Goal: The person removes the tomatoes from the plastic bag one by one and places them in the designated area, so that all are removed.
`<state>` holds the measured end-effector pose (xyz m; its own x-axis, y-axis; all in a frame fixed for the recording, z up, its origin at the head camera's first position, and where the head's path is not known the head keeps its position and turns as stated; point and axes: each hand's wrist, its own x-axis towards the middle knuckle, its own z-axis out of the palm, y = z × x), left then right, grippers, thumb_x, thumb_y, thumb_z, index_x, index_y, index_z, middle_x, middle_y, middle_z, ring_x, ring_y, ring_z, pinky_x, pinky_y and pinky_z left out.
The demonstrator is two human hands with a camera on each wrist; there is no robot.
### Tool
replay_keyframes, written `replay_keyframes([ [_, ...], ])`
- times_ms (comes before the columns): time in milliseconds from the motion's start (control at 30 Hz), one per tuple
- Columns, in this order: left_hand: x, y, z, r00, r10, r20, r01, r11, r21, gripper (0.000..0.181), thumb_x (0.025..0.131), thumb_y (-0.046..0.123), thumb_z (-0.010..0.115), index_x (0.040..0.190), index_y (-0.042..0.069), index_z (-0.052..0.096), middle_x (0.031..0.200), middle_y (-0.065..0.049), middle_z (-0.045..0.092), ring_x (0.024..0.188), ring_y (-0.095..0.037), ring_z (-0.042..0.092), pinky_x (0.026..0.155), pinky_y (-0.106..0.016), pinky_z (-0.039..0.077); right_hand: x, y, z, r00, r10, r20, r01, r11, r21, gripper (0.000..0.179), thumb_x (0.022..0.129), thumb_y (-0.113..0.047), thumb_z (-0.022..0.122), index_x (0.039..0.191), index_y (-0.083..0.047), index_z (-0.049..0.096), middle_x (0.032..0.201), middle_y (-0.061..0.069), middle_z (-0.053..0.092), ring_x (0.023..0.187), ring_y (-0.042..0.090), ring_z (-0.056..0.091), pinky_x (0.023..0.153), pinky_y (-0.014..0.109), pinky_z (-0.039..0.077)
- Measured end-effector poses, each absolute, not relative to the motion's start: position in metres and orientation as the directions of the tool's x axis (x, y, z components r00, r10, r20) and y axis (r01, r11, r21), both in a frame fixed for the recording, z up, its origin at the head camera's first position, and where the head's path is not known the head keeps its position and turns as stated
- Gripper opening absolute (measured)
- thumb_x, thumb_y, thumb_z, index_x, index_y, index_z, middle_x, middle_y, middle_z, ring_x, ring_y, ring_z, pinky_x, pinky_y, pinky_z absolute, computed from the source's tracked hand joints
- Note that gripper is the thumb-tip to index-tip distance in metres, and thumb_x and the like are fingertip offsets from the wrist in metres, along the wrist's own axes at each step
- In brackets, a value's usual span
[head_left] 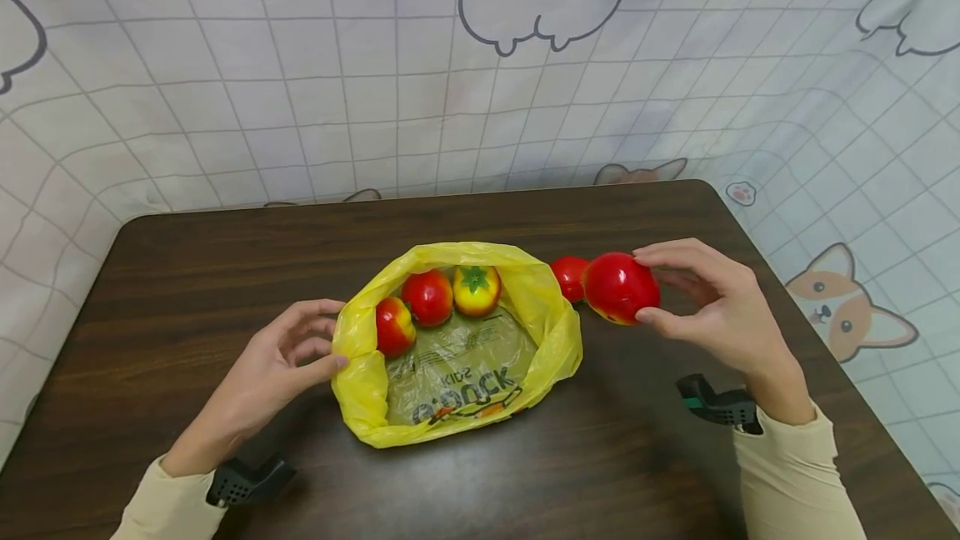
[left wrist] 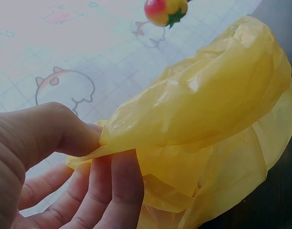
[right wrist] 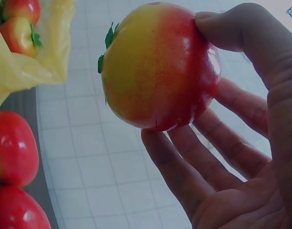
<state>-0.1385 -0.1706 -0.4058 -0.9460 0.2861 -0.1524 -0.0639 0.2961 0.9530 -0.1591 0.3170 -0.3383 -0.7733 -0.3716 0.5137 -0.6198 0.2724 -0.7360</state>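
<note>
A yellow plastic bag [head_left: 352, 394] stands with its mouth spread wide, dark printing on its inside bottom. Three red-and-yellow tomatoes lie in it along the far left: one by the left wall [head_left: 394, 327], one beside it [head_left: 427, 297] and one showing a green calyx [head_left: 477, 290]. My left hand [head_left: 281, 365] pinches the bag's left rim between thumb and fingers, as the left wrist view shows. To the right of the bag my right hand [head_left: 723, 307] holds another tomato [right wrist: 160, 67] between thumb and fingertips, its green calyx facing the bag.
On the dark wooden table [head_left: 225, 273], right of the bag, a red tomato [head_left: 568, 277] is partly covered by the held one. The right wrist view shows two tomatoes there, one [right wrist: 15, 149] beside another [right wrist: 17, 210]. A white gridded cloth [head_left: 300, 65] hangs behind the table.
</note>
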Motion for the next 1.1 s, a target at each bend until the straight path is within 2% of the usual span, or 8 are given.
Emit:
replay_keyframes([
  [333,-0.138,-0.171,-0.407,-0.948,0.283,-0.148,-0.055,0.312,0.949,0.062,0.092,0.017,0.079,0.146,0.013,0.047,0.120,-0.005,0.063,0.098,-0.007,0.073,0.081,-0.024,0.062,-0.162,0.334,-0.340,-0.793,-0.298,0.531,-0.602,0.251,-0.758,0.062,0.064,0.030,0.078,0.123,0.019,0.062,0.126,0.008,0.070,0.114,0.015,0.069,0.096,0.020,0.056],
  [533,-0.139,-0.170,-0.408,-0.947,0.293,-0.132,-0.042,0.296,0.954,0.061,0.093,0.015,0.078,0.145,0.012,0.047,0.117,0.000,0.064,0.098,-0.008,0.073,0.079,-0.026,0.062,-0.167,0.344,-0.344,-0.811,-0.244,0.532,-0.578,0.193,-0.792,0.058,0.068,0.033,0.072,0.124,0.022,0.058,0.127,0.010,0.069,0.114,0.016,0.069,0.096,0.021,0.056],
  [800,-0.140,-0.171,-0.409,-0.946,0.294,-0.134,-0.037,0.313,0.949,0.060,0.093,0.015,0.077,0.145,0.012,0.047,0.118,0.000,0.063,0.098,-0.008,0.073,0.080,-0.024,0.062,-0.173,0.354,-0.354,-0.842,-0.135,0.522,-0.539,0.205,-0.817,0.054,0.073,0.032,0.069,0.125,0.021,0.058,0.129,0.010,0.068,0.113,0.016,0.069,0.095,0.019,0.056],
  [1100,-0.139,-0.172,-0.409,-0.947,0.288,-0.139,-0.042,0.321,0.946,0.061,0.093,0.015,0.077,0.146,0.012,0.047,0.117,0.001,0.063,0.097,-0.008,0.073,0.080,-0.024,0.062,-0.179,0.365,-0.361,-0.885,-0.001,0.465,-0.417,0.443,-0.794,0.054,0.079,0.020,0.074,0.131,0.010,0.062,0.126,-0.005,0.069,0.113,0.009,0.066,0.093,0.010,0.053],
])
